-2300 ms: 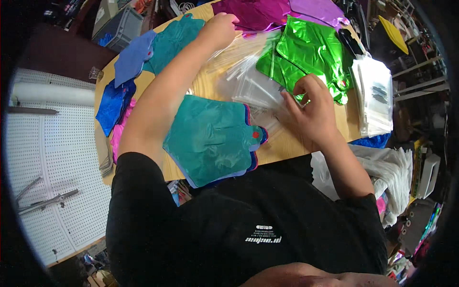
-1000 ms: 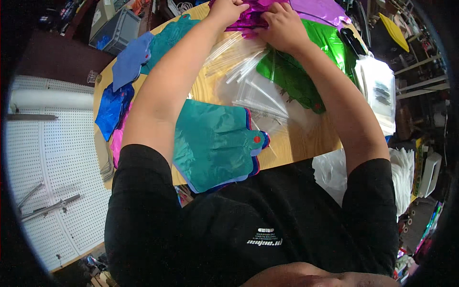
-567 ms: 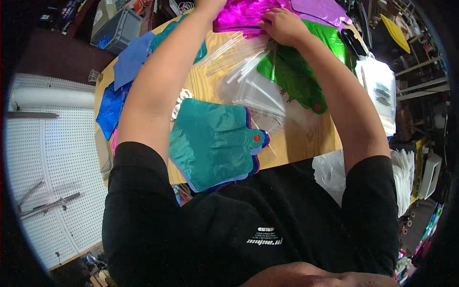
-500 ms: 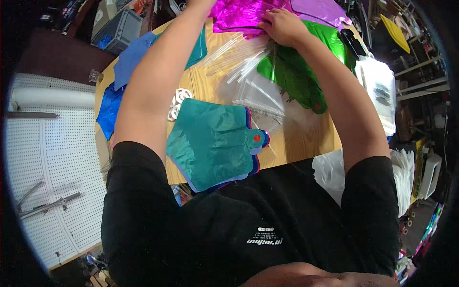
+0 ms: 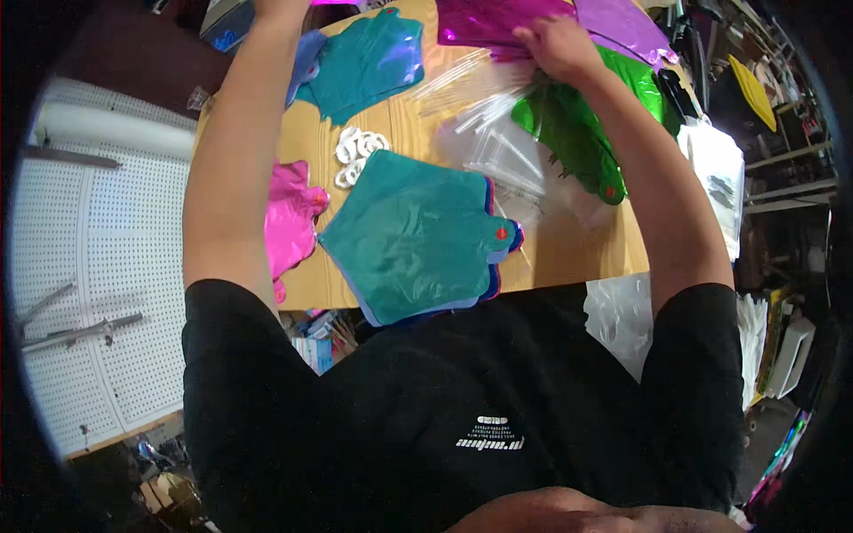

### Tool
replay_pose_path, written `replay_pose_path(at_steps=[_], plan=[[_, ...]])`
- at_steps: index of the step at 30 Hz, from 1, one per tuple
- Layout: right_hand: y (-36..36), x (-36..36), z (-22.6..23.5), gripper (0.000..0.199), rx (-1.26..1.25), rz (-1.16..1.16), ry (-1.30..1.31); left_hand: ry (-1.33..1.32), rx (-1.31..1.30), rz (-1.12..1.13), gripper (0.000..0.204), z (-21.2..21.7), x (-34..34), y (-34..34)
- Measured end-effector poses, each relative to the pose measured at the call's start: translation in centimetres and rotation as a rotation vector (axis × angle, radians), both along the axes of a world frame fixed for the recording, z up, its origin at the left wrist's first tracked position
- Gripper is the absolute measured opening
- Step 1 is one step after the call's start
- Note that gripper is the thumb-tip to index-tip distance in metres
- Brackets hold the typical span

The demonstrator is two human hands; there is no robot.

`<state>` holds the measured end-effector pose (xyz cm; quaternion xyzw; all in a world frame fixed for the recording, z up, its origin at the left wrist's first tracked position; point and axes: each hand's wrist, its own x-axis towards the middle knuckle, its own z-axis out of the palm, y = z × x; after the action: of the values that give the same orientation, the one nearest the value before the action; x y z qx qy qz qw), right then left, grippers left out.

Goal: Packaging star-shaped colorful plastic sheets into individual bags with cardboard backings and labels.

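Note:
My left hand [image 5: 283,7] reaches the top edge at the upper left; its fingers are cut off there. A strip of bright magenta foil [image 5: 336,2] shows just beside it. My right hand [image 5: 562,46] is open over the near edge of a dark magenta flat foil balloon [image 5: 484,19], fingers pointing left; whether they touch it I cannot tell. A purple foil balloon [image 5: 622,27] lies beyond this hand, and a green one [image 5: 577,133] lies under its wrist. Closest to my body rests a stack of flat foil balloons, teal on top [image 5: 413,235], with a red dot on its tab.
Another teal balloon [image 5: 369,67] lies near my left forearm, a pink one [image 5: 291,218] by my elbow. White rings [image 5: 355,153], clear plastic bags [image 5: 506,160] and clear sticks [image 5: 462,84] occupy the wooden table [image 5: 409,124]. White packages [image 5: 711,178] stand right.
My left hand has moved left, away from the magenta foil in front of my right hand. The view has shifted, and the pink balloon by my left arm has come into sight.

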<state>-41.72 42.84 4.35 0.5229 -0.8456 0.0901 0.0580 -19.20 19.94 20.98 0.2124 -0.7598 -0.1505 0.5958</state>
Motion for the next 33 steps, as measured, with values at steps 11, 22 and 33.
replay_pose_path(at_steps=[11, 22, 33], plan=[[8.6, 22.0, 8.2, 0.062, -0.519, 0.041, -1.529, -0.593, -0.598, -0.251, 0.028, -10.4, 20.6, 19.4], [11.4, 26.9, 0.9, 0.064, -0.367, -0.049, -0.973, -0.853, -0.34, -0.4, 0.027, -15.6, 25.1, 25.9], [12.0, 27.0, -0.8, 0.069, -0.491, 0.141, -0.422, -0.857, -0.037, -0.295, 0.029, -16.5, 25.9, 22.5]])
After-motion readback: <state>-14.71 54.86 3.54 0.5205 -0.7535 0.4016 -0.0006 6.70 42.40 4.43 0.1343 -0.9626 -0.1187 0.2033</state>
